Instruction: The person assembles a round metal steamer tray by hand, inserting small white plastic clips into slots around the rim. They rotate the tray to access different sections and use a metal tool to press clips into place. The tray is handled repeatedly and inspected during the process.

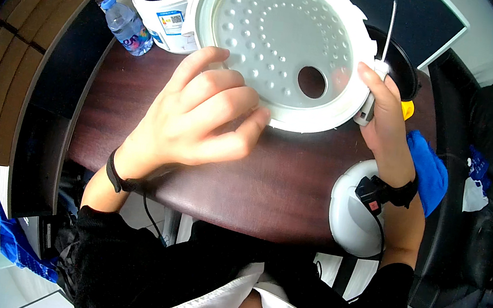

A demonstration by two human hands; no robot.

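A white round rice cooker lid [306, 123] is held up above the table, its grey dimpled inner plate [267, 44] facing me. There is a round hole low on the plate's right side. My left hand [202, 114] is closed at the lid's lower left rim with its fingers curled; the fingertips are partly hidden. At the right rim, my right hand [386, 113] grips a screwdriver [375, 87] with a grey-and-white handle, its thumb against the lid. The screwdriver's thin metal shaft points up. Behind the lid stands the white rice cooker body [154, 2], dark inside.
A water bottle [127, 26] stands at the table's left. A black bowl-shaped pot [409, 63], a yellow object [407, 109] and a blue cloth [428, 172] lie to the right. A white rounded part [350, 220] rests by the table's near edge, under my right forearm. Cardboard boxes [6, 66] are stacked far left.
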